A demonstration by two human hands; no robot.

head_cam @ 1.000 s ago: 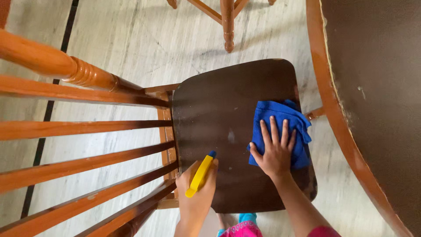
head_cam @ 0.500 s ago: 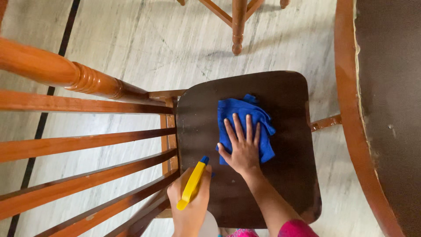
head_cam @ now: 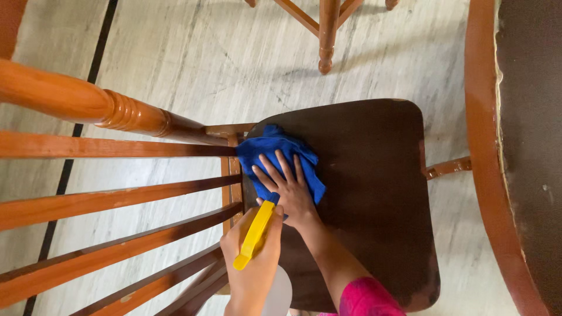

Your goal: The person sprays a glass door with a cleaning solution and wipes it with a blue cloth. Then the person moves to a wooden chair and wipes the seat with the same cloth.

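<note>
The right hand (head_cam: pixel 291 193) pressed flat, fingers spread, on a soft blue cloth (head_cam: pixel 275 152) at the seat's (head_cam: pixel 369 193) far-left corner, likely light and easily bunched, while the left hand (head_cam: pixel 249 263) gripped a yellow-topped sprayer (head_cam: pixel 254 234).

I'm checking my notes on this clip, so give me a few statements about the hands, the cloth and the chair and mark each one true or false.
1. The right hand lies flat on a blue cloth. True.
2. The cloth lies at the seat's edge nearest the table. False: it lies at the edge of the chair seat nearest the chair's back spindles, away from the table.
3. The left hand holds a spray bottle with a yellow trigger. True.
4. The cloth is red. False: it is blue.
5. The chair seat is dark brown. True.
</note>
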